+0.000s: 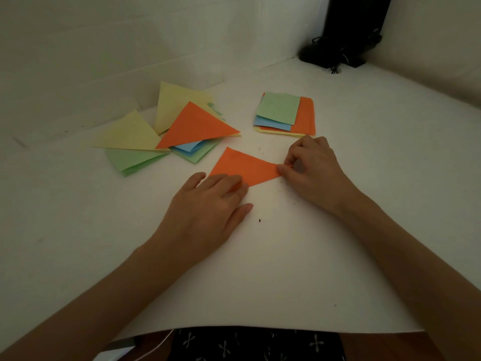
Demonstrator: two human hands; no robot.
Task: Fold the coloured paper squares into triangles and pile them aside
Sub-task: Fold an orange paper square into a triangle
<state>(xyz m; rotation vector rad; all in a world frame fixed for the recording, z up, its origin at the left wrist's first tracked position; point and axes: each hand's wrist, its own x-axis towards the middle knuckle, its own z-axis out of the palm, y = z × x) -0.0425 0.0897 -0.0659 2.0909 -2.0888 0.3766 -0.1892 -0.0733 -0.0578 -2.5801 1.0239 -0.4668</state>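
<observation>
An orange paper (246, 166), folded to a triangle, lies flat on the white table (286, 269) in front of me. My left hand (208, 212) presses its near left corner with straight fingers. My right hand (315, 168) pinches the paper's right corner between thumb and fingertips. To the back left lies a loose pile of folded triangles (166, 134) in yellow, orange, green and blue. At the back right sits a stack of unfolded squares (285, 114), green on top over blue, orange and yellow.
A black stand with cables (341, 45) occupies the back right corner. White walls close the table at the back and both sides. The table's near edge (260, 328) runs just above my lap.
</observation>
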